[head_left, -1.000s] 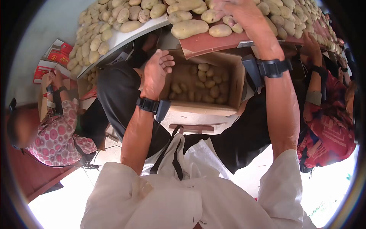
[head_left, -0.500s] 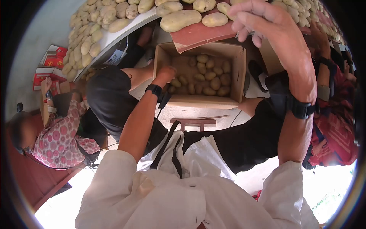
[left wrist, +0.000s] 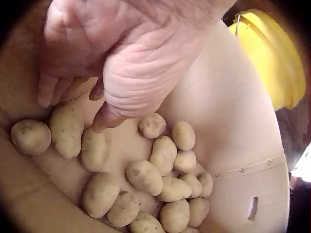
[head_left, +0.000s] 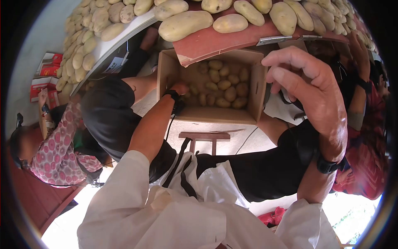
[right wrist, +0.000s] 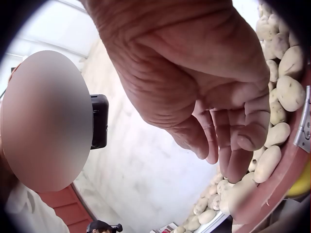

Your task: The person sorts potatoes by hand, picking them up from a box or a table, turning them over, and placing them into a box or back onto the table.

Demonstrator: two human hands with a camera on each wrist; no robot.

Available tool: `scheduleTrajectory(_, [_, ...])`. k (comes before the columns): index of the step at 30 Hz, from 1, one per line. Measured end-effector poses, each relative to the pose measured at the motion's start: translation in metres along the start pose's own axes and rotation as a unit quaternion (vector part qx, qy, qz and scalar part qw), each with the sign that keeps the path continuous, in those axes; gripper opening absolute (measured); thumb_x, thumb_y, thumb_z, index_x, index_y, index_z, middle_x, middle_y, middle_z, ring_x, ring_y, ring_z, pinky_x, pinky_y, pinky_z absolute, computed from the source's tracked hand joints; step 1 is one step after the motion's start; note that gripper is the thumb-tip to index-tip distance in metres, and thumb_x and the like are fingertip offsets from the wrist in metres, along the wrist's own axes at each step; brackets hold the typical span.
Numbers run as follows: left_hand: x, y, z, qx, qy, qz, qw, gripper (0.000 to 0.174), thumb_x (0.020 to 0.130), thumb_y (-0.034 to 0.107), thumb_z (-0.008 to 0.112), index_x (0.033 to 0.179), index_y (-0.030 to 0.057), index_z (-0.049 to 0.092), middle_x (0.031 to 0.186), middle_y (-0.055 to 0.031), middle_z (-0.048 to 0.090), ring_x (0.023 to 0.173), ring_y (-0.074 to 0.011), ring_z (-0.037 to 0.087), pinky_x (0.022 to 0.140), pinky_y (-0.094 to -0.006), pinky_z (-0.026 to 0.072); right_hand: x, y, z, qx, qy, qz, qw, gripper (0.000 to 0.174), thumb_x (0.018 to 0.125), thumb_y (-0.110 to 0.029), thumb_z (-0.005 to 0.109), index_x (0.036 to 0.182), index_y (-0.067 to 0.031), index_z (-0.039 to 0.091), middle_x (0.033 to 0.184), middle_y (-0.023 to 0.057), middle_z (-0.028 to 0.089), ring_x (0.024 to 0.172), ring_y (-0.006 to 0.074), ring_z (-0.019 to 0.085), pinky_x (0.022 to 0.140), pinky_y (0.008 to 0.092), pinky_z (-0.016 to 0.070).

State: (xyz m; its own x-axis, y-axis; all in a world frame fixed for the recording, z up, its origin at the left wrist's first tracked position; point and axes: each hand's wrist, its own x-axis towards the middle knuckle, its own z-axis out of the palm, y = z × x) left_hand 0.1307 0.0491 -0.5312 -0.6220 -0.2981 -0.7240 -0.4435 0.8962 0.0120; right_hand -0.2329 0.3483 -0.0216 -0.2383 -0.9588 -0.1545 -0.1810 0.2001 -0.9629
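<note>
In the head view a cardboard box [head_left: 207,115] stands below the table edge, with several potatoes [head_left: 224,85] on its bottom. My left hand [head_left: 180,87] is inside the box at its left side. The left wrist view shows that hand [left wrist: 112,63] with its fingers loosely bent downward, just above a potato [left wrist: 67,131]; no grip on one is visible. My right hand [head_left: 309,85] hangs in the air right of the box, fingers loosely bent and holding nothing; the right wrist view shows its bare palm [right wrist: 194,82].
Many potatoes [head_left: 186,25] lie on the red tabletop [head_left: 211,40] and on a white surface [head_left: 120,36] at the left. People sit on both sides. Red boxes [head_left: 43,83] are at far left. A yellow bucket [left wrist: 269,58] stands outside the box.
My left hand has moved down into the box from above its left side. My right hand has left the potatoes on the table and come back toward me, to the right.
</note>
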Motion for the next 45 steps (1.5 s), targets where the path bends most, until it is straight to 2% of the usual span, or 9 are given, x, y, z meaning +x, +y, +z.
scheduleTrajectory(7, [-0.027, 0.057, -0.074, -0.177, 0.05, -0.116, 0.976, 0.036, 0.092, 0.027, 0.057, 0.109, 0.0021, 0.076, 0.118, -0.0224, 0.071, 0.108, -0.0403, 0.069, 0.097, -0.0493, 0.0545, 0.005, 0.009, -0.005, 0.017, -0.006, 0.084, 0.996, 0.022, 0.097, -0.016, 0.061, 0.113, -0.0033, 0.071, 0.091, 0.0007, 0.066, 0.083, 0.0071, 0.06, 0.069, 0.0226, 0.041])
scheduleTrajectory(10, [-0.026, 0.066, -0.076, -0.224, 0.004, -0.132, 0.966, 0.052, 0.082, 0.034, 0.069, 0.125, 0.0042, 0.07, 0.132, -0.0245, 0.066, 0.122, -0.0386, 0.064, 0.104, -0.0479, 0.0512, 0.001, 0.013, -0.005, 0.033, -0.017, 0.099, 0.994, 0.022, 0.096, -0.015, 0.061, 0.113, -0.0026, 0.07, 0.09, 0.0009, 0.065, 0.084, 0.0076, 0.06, 0.071, 0.0227, 0.0421])
scheduleTrajectory(12, [-0.027, 0.071, -0.067, -0.352, 0.095, -0.137, 0.921, 0.071, 0.08, 0.045, 0.075, 0.136, 0.004, 0.062, 0.138, -0.0236, 0.062, 0.13, -0.0371, 0.059, 0.109, -0.0471, 0.0483, 0.005, 0.015, -0.004, 0.047, -0.022, 0.108, 0.993, 0.023, 0.096, -0.015, 0.061, 0.113, -0.0021, 0.07, 0.09, 0.0011, 0.065, 0.084, 0.008, 0.06, 0.073, 0.0229, 0.0429])
scheduleTrajectory(18, [0.002, 0.089, -0.067, -0.379, 0.06, -0.162, 0.909, 0.096, 0.076, 0.061, 0.079, 0.147, 0.0024, 0.049, 0.142, -0.0234, 0.06, 0.132, -0.0378, 0.058, 0.111, -0.0455, 0.0472, 0.006, 0.02, -0.003, 0.012, -0.057, 0.093, 0.994, 0.023, 0.095, -0.008, 0.064, 0.116, 0.0, 0.068, 0.093, 0.0029, 0.064, 0.086, 0.0101, 0.059, 0.08, 0.026, 0.0479])
scheduleTrajectory(30, [-0.023, 0.103, -0.097, -0.431, 0.116, -0.15, 0.882, 0.086, 0.073, 0.045, 0.083, 0.139, -0.0032, 0.055, 0.134, -0.0253, 0.064, 0.128, -0.0378, 0.061, 0.107, -0.0437, 0.0494, 0.018, 0.024, -0.004, 0.004, -0.081, 0.104, 0.991, 0.024, 0.099, -0.01, 0.062, 0.118, 0.0026, 0.066, 0.096, 0.0047, 0.065, 0.089, 0.0126, 0.06, 0.083, 0.028, 0.0494])
scheduleTrajectory(37, [-0.05, 0.112, -0.148, -0.455, 0.086, -0.168, 0.87, 0.09, 0.076, 0.054, 0.075, 0.145, 0.0005, 0.054, 0.138, -0.0217, 0.064, 0.128, -0.0353, 0.062, 0.105, -0.0417, 0.05, 0.016, 0.037, -0.006, -0.048, -0.078, 0.044, 0.995, 0.025, 0.097, -0.013, 0.063, 0.118, 0.0005, 0.067, 0.095, 0.0037, 0.065, 0.089, 0.0122, 0.061, 0.081, 0.0279, 0.0493])
scheduleTrajectory(42, [-0.078, 0.134, -0.178, -0.523, 0.068, -0.086, 0.846, 0.079, 0.083, 0.053, 0.071, 0.143, 0.0026, 0.057, 0.136, -0.0144, 0.065, 0.12, -0.0285, 0.064, 0.1, -0.0436, 0.0516, 0.014, 0.035, -0.008, -0.097, -0.101, 0.062, 0.988, 0.026, 0.097, -0.016, 0.064, 0.119, -0.0025, 0.067, 0.096, 0.0045, 0.066, 0.088, 0.0133, 0.061, 0.077, 0.0309, 0.0512])
scheduleTrajectory(44, [-0.092, 0.149, -0.197, -0.527, 0.069, -0.049, 0.846, 0.074, 0.085, 0.052, 0.07, 0.141, 0.0038, 0.058, 0.134, -0.0123, 0.065, 0.115, -0.0259, 0.064, 0.093, -0.0439, 0.054, 0.015, 0.061, -0.004, -0.158, -0.099, -0.059, 0.981, 0.027, 0.092, -0.022, 0.064, 0.107, -0.0005, 0.067, 0.096, 0.0182, 0.071, 0.09, 0.0364, 0.067, 0.081, 0.0439, 0.0516])
scheduleTrajectory(45, [-0.101, 0.155, -0.207, -0.537, 0.058, -0.013, 0.842, 0.07, 0.087, 0.051, 0.069, 0.139, 0.0051, 0.059, 0.132, -0.0102, 0.065, 0.11, -0.0233, 0.065, 0.086, -0.0443, 0.0564, 0.018, 0.064, -0.002, -0.159, -0.093, -0.064, 0.981, 0.027, 0.092, -0.022, 0.064, 0.107, -0.0005, 0.067, 0.096, 0.0182, 0.071, 0.09, 0.0364, 0.067, 0.081, 0.0439, 0.0516])
